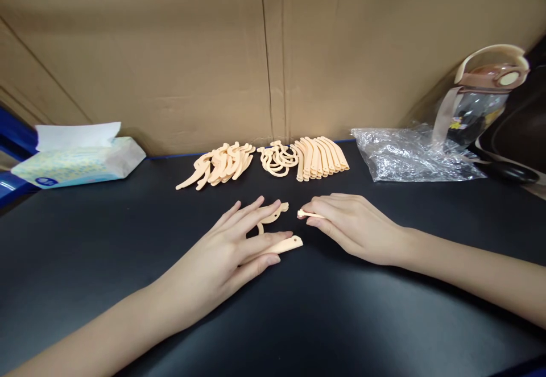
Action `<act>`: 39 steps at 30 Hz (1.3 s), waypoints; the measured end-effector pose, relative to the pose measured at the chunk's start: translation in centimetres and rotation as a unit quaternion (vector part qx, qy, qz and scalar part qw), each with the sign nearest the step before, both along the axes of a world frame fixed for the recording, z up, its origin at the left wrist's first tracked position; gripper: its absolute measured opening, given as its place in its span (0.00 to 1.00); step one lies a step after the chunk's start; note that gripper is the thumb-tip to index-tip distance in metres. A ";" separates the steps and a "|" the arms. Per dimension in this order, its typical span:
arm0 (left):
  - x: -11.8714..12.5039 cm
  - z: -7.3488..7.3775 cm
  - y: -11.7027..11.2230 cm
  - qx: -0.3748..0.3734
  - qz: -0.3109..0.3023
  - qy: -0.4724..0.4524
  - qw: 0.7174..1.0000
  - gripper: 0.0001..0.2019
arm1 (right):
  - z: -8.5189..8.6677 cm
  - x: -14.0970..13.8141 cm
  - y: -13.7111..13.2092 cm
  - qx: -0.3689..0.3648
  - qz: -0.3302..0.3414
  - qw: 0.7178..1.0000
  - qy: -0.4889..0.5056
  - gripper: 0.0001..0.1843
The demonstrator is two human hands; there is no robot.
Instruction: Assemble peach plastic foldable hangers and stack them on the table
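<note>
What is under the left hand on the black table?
A peach plastic strap piece lies under the left hand. Its flat end and part of a curved loop stick out; the middle is covered, so its full shape cannot be seen.

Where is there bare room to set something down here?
Bare tabletop: the near strip, this side of the left hand and right hand, and the left stretch up to the tissue pack. The back row is crowded: peach part piles, then the plastic bag and bottle.
</note>
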State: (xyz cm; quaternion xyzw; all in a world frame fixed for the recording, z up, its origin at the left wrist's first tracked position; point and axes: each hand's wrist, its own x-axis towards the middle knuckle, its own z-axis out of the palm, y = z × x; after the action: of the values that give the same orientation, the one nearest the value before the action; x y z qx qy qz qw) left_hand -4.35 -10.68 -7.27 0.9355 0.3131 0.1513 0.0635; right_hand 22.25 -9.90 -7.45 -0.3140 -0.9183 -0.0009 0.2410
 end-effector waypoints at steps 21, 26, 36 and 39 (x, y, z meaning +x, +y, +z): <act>0.5 0.1 -0.4 -0.021 0.023 -0.044 0.999 0.12 | 0.1 -0.5 -0.5 -0.065 0.018 0.997 -0.049 0.22; 0.3 -0.5 0.0 -0.005 0.001 -0.043 0.999 0.11 | 0.1 -0.9 -0.8 -0.027 0.016 0.999 -0.038 0.22; 0.2 -0.8 -0.2 0.006 -0.011 -0.045 0.999 0.11 | 0.0 -1.2 -1.2 0.044 -0.008 0.995 -0.088 0.28; 0.2 -0.9 -0.2 0.006 -0.010 -0.044 0.999 0.11 | -0.1 -1.2 -1.2 0.062 -0.009 0.993 -0.101 0.27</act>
State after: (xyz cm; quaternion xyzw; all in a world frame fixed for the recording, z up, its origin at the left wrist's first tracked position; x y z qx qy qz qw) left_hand -4.14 -10.85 -8.14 0.9312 0.2999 0.1939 0.0728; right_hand 21.05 -11.11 -7.53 -0.3047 -0.9334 -0.0912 0.1662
